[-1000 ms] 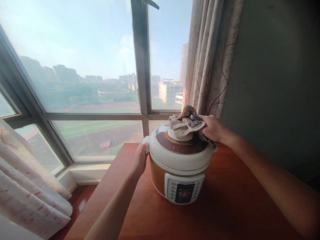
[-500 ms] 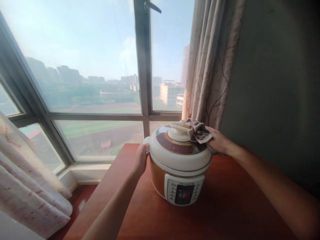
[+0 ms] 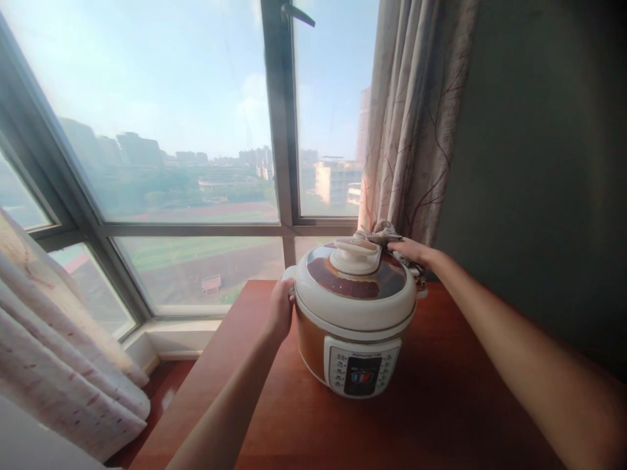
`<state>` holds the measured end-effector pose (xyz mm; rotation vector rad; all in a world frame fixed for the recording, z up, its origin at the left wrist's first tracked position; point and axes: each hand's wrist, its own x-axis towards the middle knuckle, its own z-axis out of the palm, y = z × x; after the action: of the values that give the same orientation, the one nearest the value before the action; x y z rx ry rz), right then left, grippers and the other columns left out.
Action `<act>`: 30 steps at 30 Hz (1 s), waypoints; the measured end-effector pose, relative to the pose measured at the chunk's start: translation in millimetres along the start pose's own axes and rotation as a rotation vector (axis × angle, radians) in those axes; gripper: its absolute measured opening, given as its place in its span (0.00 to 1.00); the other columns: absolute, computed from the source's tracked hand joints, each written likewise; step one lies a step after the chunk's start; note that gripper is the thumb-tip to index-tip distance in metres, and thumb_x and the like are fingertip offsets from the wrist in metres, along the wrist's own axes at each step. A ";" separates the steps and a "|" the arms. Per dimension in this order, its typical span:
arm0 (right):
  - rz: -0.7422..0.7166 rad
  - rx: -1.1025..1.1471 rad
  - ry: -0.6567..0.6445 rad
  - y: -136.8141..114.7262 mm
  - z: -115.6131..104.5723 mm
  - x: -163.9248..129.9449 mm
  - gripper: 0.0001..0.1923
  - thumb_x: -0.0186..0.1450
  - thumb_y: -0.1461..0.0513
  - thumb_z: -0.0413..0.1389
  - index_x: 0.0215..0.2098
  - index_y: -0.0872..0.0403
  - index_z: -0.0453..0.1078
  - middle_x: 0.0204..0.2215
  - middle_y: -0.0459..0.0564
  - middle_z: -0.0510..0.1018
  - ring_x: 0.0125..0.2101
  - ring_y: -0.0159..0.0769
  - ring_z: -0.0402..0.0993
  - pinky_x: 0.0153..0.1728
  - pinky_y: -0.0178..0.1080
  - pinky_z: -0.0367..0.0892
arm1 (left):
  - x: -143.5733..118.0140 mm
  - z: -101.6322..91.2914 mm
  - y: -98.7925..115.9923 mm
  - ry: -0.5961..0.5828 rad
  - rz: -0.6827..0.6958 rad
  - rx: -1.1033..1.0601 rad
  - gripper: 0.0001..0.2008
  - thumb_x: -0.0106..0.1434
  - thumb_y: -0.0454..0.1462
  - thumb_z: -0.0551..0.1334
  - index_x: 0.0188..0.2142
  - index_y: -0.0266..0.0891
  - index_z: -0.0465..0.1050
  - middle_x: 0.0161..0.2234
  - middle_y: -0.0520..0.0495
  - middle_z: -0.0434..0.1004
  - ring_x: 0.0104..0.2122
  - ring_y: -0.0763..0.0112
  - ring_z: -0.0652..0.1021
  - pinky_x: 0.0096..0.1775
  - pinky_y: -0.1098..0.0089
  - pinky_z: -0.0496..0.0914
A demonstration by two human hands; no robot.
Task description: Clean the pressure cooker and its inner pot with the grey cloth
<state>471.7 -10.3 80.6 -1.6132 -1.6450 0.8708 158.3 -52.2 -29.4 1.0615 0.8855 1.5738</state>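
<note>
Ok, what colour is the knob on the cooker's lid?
The knob is off-white, seen best in the head view.

the cooker (image 3: 355,315) is white and brown, the table (image 3: 441,385) reddish-brown.

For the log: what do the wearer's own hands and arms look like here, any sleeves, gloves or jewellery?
Both the left hand and right hand are ungloved. The left forearm and right forearm are bare as far as they show, without visible sleeves, watch or bracelet. The fingers are partly hidden, so rings can't be ruled out.
</note>
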 end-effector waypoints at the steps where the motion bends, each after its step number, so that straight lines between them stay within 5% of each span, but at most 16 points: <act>1: -0.039 -0.020 0.031 0.0 -1.0 -4.6 0.16 0.63 0.54 0.57 0.24 0.55 0.74 0.18 0.52 0.78 0.21 0.38 0.74 0.27 0.37 0.70 | -0.3 0.0 -0.4 0.000 -0.008 -0.012 0.12 0.54 0.46 0.61 0.30 0.40 0.69 0.25 0.54 0.69 0.29 0.69 0.69 0.32 0.70 0.64; 5: -0.211 -0.145 0.189 8.4 -0.5 -33.9 0.11 0.60 0.56 0.59 0.33 0.55 0.78 0.30 0.55 0.84 0.35 0.45 0.81 0.36 0.38 0.71 | -1.2 -0.5 -0.8 0.002 -0.038 -0.049 0.13 0.54 0.47 0.62 0.30 0.40 0.70 0.25 0.54 0.70 0.29 0.69 0.70 0.32 0.70 0.64; 8: -0.448 -0.291 0.379 25.8 11.7 -64.5 0.19 0.61 0.58 0.56 0.49 0.56 0.77 0.45 0.59 0.83 0.47 0.48 0.79 0.46 0.43 0.71 | -0.5 -0.4 -1.3 -0.015 -0.057 -0.094 0.12 0.54 0.46 0.62 0.30 0.39 0.70 0.24 0.55 0.70 0.28 0.70 0.70 0.32 0.71 0.64; 15: -0.724 -0.258 0.703 58.7 82.5 -148.3 0.29 0.66 0.59 0.55 0.65 0.54 0.63 0.64 0.61 0.67 0.65 0.51 0.61 0.63 0.57 0.59 | -7.9 8.3 -8.0 -0.041 0.027 -0.203 0.21 0.60 0.52 0.62 0.40 0.37 0.75 0.36 0.46 0.80 0.40 0.60 0.77 0.43 0.64 0.70; 20: -0.809 -0.376 0.681 52.4 130.9 -186.3 0.41 0.64 0.58 0.56 0.72 0.49 0.47 0.70 0.58 0.55 0.69 0.59 0.48 0.63 0.69 0.52 | -32.0 6.5 -19.9 0.229 0.004 -0.226 0.19 0.61 0.53 0.62 0.38 0.41 0.73 0.40 0.45 0.77 0.48 0.61 0.76 0.50 0.64 0.70; 24: -0.853 -0.458 0.622 23.3 142.9 -188.0 0.42 0.61 0.59 0.56 0.71 0.50 0.49 0.69 0.58 0.59 0.69 0.60 0.49 0.64 0.67 0.49 | -75.6 -1.1 -27.0 0.422 0.032 -0.173 0.08 0.60 0.44 0.63 0.34 0.42 0.72 0.39 0.49 0.73 0.43 0.68 0.75 0.46 0.68 0.70; 30: -0.831 -0.475 0.524 -35.1 151.6 -171.2 0.40 0.57 0.58 0.59 0.67 0.56 0.60 0.64 0.62 0.66 0.64 0.61 0.59 0.65 0.60 0.50 | -150.5 5.7 -21.1 0.185 0.159 0.009 0.17 0.65 0.47 0.62 0.24 0.41 0.70 0.23 0.50 0.68 0.28 0.67 0.70 0.32 0.68 0.67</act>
<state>328.8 -183.4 24.2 -1.0888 -1.9303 -0.3551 187.9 -193.4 -77.7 1.0255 0.9513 1.8249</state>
